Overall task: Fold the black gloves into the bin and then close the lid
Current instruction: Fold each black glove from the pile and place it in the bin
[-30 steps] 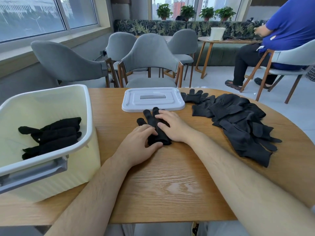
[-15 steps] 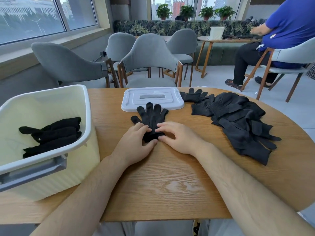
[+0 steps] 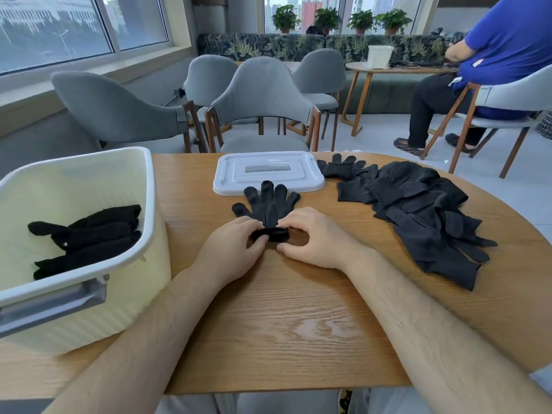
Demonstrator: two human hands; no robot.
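- Landmark: white lid (image 3: 268,181), lying flat on the wooden table (image 3: 283,324), off the bin, handle recess facing up.
- Left of the lid: cream bin (image 3: 148,204), open, at the table's left edge, grey handle on its near end.
- Inside the bin: folded black gloves (image 3: 89,237), several stacked against one another on the floor of it.
- Right of the lid: pile of black gloves (image 3: 418,213), loose and overlapping. One glove at the pile's far end lies just beside the lid's right corner, fingers spread.
- Beyond the lid, off the table: grey chair (image 3: 263,94) facing the table, with more like it behind. Far right of the lid, a seated person (image 3: 507,40) in a blue shirt, turned away.
- Nothing lies between the lid and the bin, only bare tabletop.
- Near side of the lid: one black glove (image 3: 268,207) flat on the table, fingers fanned towards the lid. Two of its fingertips overlap the lid's near edge.
- The glove's cuff end is rolled into a short tube, on the side away from the lid.
- Left hand (image 3: 230,252): fingers curled, thumb and fingertips pinching the left end of the rolled cuff; heel of the hand on the table.
- Right hand (image 3: 316,237): fingers curled, fingertips on the right end of the roll, thumb tucked beneath it near the tabletop.
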